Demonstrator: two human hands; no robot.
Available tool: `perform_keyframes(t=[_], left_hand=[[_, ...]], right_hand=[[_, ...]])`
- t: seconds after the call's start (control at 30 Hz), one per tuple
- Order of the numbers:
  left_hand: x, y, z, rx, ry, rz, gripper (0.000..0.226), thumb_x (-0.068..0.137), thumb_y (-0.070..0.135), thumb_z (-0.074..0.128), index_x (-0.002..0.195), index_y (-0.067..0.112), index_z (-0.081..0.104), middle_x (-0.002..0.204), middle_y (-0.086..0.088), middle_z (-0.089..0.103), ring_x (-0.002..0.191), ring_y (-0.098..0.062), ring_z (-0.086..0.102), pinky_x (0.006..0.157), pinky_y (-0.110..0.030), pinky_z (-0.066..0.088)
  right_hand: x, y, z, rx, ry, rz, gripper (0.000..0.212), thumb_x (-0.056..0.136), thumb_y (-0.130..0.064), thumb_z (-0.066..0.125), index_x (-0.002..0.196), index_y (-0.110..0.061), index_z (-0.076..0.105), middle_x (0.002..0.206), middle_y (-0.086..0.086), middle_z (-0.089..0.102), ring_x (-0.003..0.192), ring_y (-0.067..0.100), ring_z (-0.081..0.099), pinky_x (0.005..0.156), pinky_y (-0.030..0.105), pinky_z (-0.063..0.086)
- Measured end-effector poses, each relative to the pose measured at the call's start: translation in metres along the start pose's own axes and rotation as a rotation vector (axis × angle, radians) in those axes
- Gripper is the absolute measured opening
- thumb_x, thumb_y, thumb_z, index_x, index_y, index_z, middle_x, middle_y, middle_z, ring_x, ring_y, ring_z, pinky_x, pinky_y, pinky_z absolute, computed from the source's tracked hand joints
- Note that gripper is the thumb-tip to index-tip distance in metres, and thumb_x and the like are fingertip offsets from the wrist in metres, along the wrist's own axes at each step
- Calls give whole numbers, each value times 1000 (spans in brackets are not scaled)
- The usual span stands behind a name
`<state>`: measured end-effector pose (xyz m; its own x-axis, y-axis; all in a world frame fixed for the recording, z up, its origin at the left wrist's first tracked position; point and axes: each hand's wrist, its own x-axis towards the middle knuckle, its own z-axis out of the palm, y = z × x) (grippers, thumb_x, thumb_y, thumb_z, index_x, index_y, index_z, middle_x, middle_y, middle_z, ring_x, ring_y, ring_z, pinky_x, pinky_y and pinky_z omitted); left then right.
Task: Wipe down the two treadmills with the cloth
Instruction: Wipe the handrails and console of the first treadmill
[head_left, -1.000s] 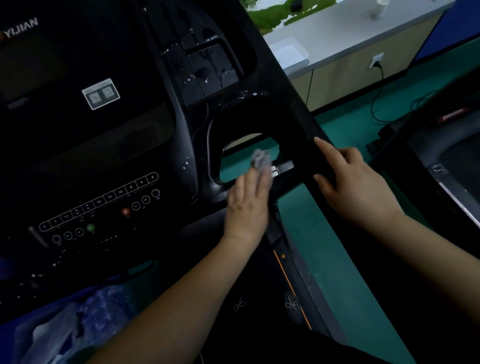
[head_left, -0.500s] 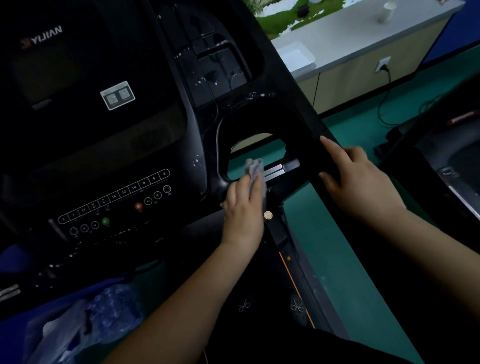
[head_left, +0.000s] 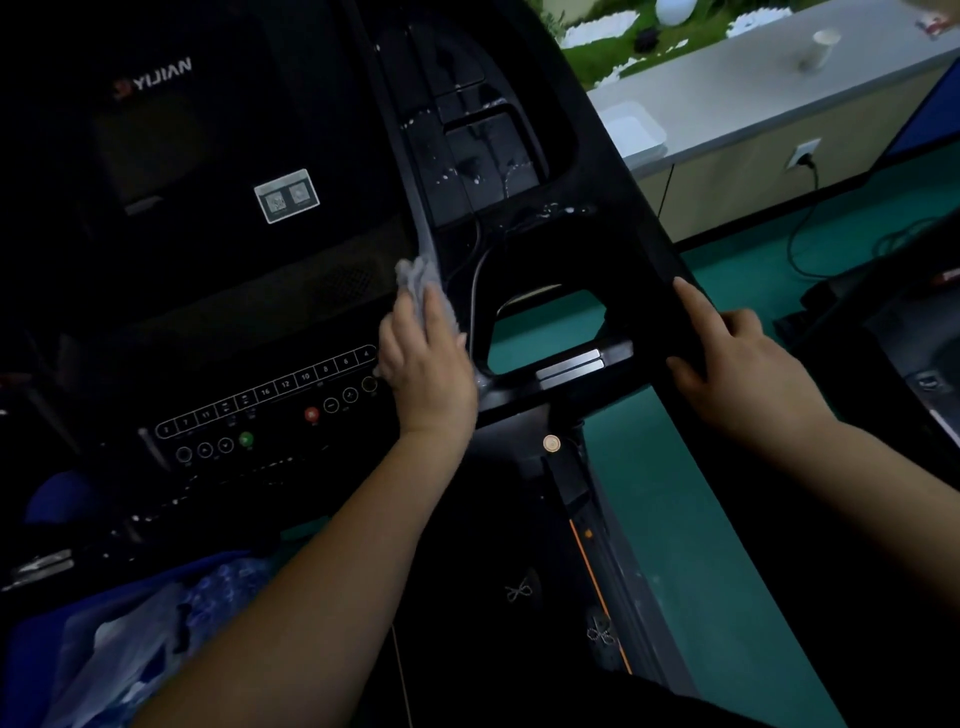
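A black treadmill console with a button row fills the left of the head view. My left hand holds a small grey cloth and presses it against the console's right edge, just above the buttons. The cloth sticks out past my fingertips. My right hand rests on the treadmill's right handrail, fingers laid over it and thumb beneath. A silver grip bar lies between my hands. Part of a second treadmill shows at the right edge.
A blue bin with plastic bags sits at the lower left. Green floor runs to the right of the treadmill. A long counter with a white tray and a paper cup stands at the back, with a wall socket and cable below.
My left hand has slid the cloth left and upward, from the silver grip bar to the console's right edge. My right hand has stayed on the handrail.
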<state>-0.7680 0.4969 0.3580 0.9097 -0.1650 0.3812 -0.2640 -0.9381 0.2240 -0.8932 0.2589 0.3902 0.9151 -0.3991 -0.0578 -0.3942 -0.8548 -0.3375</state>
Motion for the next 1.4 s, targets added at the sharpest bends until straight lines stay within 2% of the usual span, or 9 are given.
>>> perform_keyframes(t=[0.27,0.53,0.77,0.97,1.1,1.17,1.23,1.33,1.4], left_hand=[[-51,-23,-1,7,-51,137,65,84,14,68,143,8,42,146,-17,39,127,-31,37,103,-46,39],[66,18,2,-28,-84,208,60,93,13,56,148,13,32,155,-11,27,137,-31,26,108,-52,29],[31,5,11,-28,-25,249,65,80,1,68,140,8,44,144,-17,43,129,-33,37,100,-53,39],[93,62,26,-118,-81,299,64,90,13,57,149,11,31,150,-17,34,134,-36,32,107,-52,29],[87,96,37,-167,-117,466,72,79,-1,61,146,10,37,148,-20,38,132,-39,37,103,-54,34],[82,93,38,-140,-107,582,74,78,-3,51,148,12,33,149,-18,37,132,-38,36,101,-53,38],[87,81,35,-129,-76,520,72,77,-2,40,147,14,33,148,-17,40,131,-39,38,98,-52,41],[87,65,28,-99,-30,221,69,84,0,55,148,11,32,146,-16,39,132,-36,37,101,-50,39],[84,76,28,-106,-37,238,67,84,1,53,148,8,33,146,-18,39,131,-37,37,101,-51,38]], right_hand=[[1,-6,1,4,25,43,69,93,-45,46,148,-46,3,119,17,47,93,38,58,71,39,46],[10,-11,1,7,32,62,70,93,-46,45,148,-46,1,118,16,47,93,37,58,73,40,49],[16,-13,1,20,51,66,68,94,-48,43,147,-46,1,115,10,48,91,33,58,70,39,50],[16,-13,1,20,63,70,68,94,-49,44,148,-47,1,113,7,49,93,32,58,73,38,51],[16,-12,1,42,72,78,68,93,-50,44,146,-49,2,117,5,48,96,31,58,75,39,52],[16,-12,1,45,70,73,68,93,-49,44,146,-49,3,118,5,48,97,30,58,76,38,52],[16,-12,0,51,72,72,68,93,-49,44,147,-49,3,119,4,48,98,30,58,77,38,52],[15,-12,1,58,72,75,68,93,-48,45,146,-49,3,117,4,48,99,30,57,78,38,52],[16,-12,1,62,78,76,68,93,-48,45,146,-49,3,117,3,48,100,29,57,79,39,52]])
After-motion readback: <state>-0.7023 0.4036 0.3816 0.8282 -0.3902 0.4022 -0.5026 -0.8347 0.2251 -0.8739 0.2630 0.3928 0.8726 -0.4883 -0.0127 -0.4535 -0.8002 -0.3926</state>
